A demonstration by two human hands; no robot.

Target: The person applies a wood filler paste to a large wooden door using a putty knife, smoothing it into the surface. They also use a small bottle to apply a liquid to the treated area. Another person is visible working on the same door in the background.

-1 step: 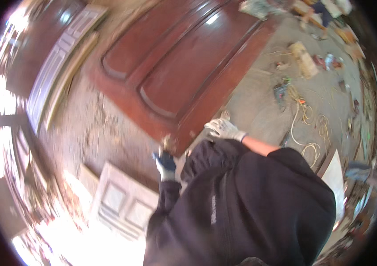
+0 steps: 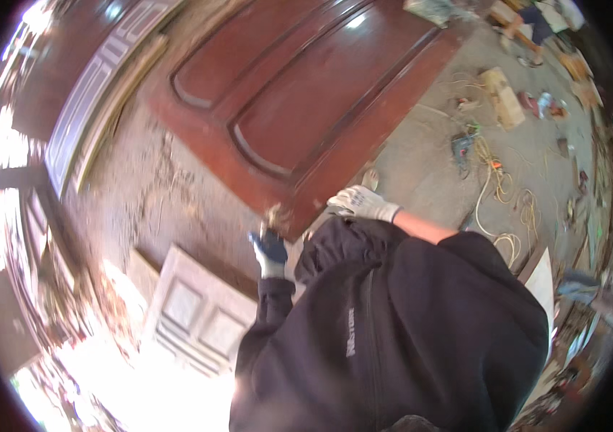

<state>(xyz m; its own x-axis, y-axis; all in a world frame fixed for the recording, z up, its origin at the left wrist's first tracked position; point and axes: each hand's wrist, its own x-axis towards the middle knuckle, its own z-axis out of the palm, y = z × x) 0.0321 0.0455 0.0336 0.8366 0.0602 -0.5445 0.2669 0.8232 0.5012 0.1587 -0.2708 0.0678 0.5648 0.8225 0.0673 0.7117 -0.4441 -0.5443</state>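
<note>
On the far left, a dark brown panel (image 2: 51, 93) stood well off from the big red-brown door (image 2: 306, 122), the door that ran away from the person across the floor! Next along, a pale grey panelled door (image 2: 97, 79) and a light wooden strip (image 2: 121, 97) sloped side by side, left of the red-brown door. Lower down, a whitish panelled piece (image 2: 203, 317) sat nearer the person than that door's closest corner. And there was the left hand (image 2: 272, 250), in a blue-and-white glove, fingers curled up by a small tan thing (image 2: 275, 216) right at that corner! Just across, the right hand (image 2: 364, 204), white-gloved, fingers together and bent, reached the right edge of the red-brown door; blur left me unable to tell whether either hand was truly grasping. Behind them, the dark jacket (image 2: 422, 309) filled the near side of the door. Up at the door's far end lay a clear plastic bundle (image 2: 429, 11). Further right of the door: a bluish power tool (image 2: 461, 147), a loose yellow cord (image 2: 490, 162), a long pale block (image 2: 502, 101), and, beyond the block, another person (image 2: 533, 29)!
</note>
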